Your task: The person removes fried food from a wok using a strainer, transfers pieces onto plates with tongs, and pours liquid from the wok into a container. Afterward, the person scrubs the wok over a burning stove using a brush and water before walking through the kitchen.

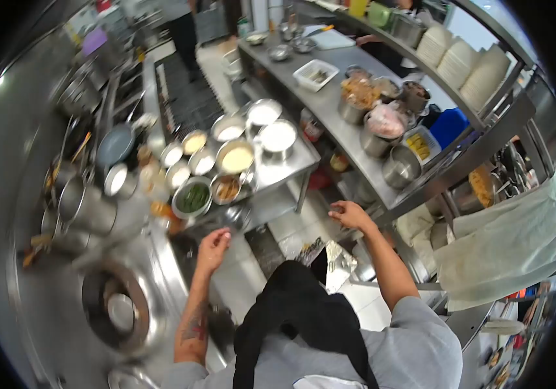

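Note:
My left hand (213,251) is in the air just in front of the metal counter, its fingers loosely curled and nothing visible in them. Nearest to it are a steel bowl of chopped greens (193,198) and a small container of brown food (226,188). My right hand (350,215) hangs above the floor gap beside the prep table (355,146), fingers bent and apart, holding nothing I can see. Beyond the hands stand several round containers, among them a pot of pale yellow liquid (236,157) and a pot of white contents (278,137).
To the left are a wok burner (121,311), a tall steel pot (86,204) and a frying pan (116,146). On the right table sit a bag of pink food (385,121) and an empty steel pot (402,167). Stacked plates (457,63) fill the shelf; another person (182,35) stands far back.

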